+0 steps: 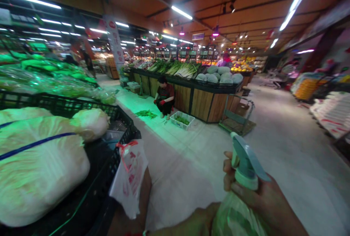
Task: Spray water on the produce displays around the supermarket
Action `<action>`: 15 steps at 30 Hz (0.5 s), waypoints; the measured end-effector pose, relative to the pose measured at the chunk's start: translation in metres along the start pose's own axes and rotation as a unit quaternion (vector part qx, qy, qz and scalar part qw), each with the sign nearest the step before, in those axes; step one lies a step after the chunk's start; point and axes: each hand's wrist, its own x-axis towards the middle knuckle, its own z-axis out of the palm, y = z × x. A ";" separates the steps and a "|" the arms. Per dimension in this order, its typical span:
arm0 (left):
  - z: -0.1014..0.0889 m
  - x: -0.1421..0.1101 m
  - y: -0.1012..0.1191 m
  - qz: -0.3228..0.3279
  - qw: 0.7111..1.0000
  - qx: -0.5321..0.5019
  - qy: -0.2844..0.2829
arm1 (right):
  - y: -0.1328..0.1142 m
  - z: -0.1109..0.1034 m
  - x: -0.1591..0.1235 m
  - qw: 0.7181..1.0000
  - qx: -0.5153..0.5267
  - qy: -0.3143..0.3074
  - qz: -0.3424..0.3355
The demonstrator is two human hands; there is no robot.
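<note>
A spray bottle (237, 214) with a pale trigger head and a clear, green-tinted body stands tilted at the lower right. My right hand (254, 188) is closed around its neck, the fingers curled beside the trigger. From below, my left hand (206, 214) reaches to the bottle's left side and grips its body; most of its fingers are hidden behind the bottle or below the picture's edge. On the left, large napa cabbages (41, 163) bound with blue bands lie in a black crate (127, 128). A white plastic bag (131, 177) with red print hangs at the crate's corner.
A person (165, 97) with red gloves squats by greens (146, 113) on the floor and a white basket (188, 124). Behind is a wooden produce stand (202, 101) with winter melons (218, 75). A flatbed cart (237, 121) stands at its corner.
</note>
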 end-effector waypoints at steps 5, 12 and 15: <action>-0.051 0.037 0.013 0.048 0.998 -0.034 -0.023 | -0.005 0.002 0.061 0.997 -0.082 -0.001 -0.001; -0.116 0.070 0.006 0.048 0.997 -0.051 -0.021 | 0.012 0.017 0.135 0.993 -0.113 0.018 0.016; -0.135 0.075 0.004 0.061 0.996 -0.067 -0.007 | 0.026 0.031 0.164 0.996 -0.091 0.009 0.021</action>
